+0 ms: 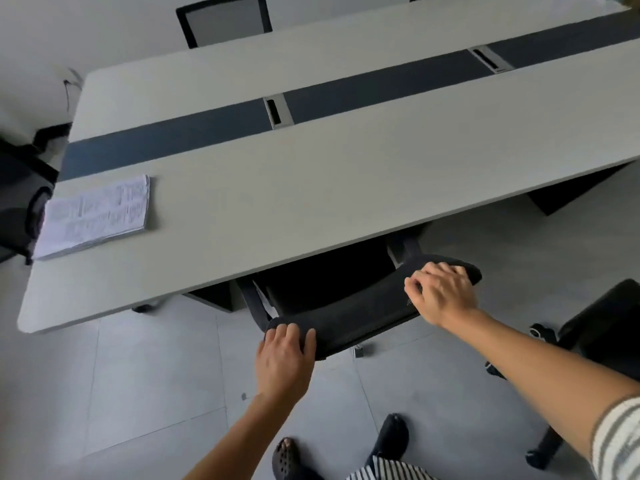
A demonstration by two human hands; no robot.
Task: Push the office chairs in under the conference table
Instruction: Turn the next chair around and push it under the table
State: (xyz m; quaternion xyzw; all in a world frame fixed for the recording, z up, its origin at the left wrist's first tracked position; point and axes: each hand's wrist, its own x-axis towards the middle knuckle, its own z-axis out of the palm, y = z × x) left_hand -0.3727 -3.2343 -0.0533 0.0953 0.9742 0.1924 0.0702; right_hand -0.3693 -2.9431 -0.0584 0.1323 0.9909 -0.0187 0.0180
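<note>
The table (346, 174) fills most of the view, pale with a dark strip down its middle and two cable ports (278, 111) set in that strip. Four chairs show. One chair (360, 306) sits at the near edge, its seat already under the tabletop and its black backrest just outside the edge. A second chair (602, 334) stands free on the right, well clear of the table. A third (224, 20) is at the far side, and a fourth (20, 195) at the left end.

Both arms reach forward and down to the near chair's backrest. The right hand (441, 294) lies palm-down on the right end of the top rail, fingers curled over it and close together. The left hand (285, 362) holds the left end, fingers bent over the top edge and slightly spread, thumb out of sight.

One stack of printed papers (95, 216) lies on the table's left near corner. Two feet in dark shoes (285, 459) stand on the tiled floor (156, 375).
</note>
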